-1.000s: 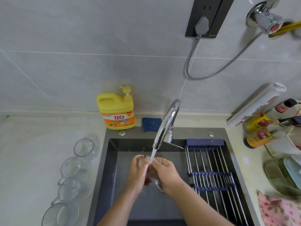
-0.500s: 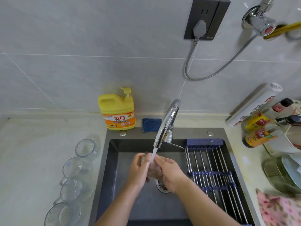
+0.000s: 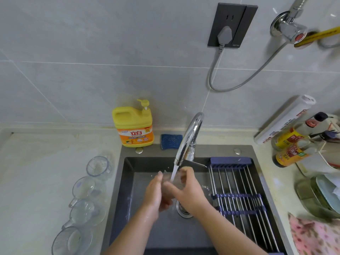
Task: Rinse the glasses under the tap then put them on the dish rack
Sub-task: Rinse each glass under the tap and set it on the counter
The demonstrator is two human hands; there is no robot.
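Well, on my feed both hands are together under the running water: the left hand and the right hand curl round one clear glass, held over the sink near its back edge. Wet fingers and glass blur together, so I can't tell which way its mouth points. The tap pours straight onto it. The dish rack spans the sink's right side; four more glasses wait along the countertop by the sink's left edge.

My worry is wet skin on slick glass: it could slip, strike the sink, or clip the tap when lifted out.

The yellow detergent jug at the sink's back left corner reads 立白; the bottles at right carry labels too small for me to read
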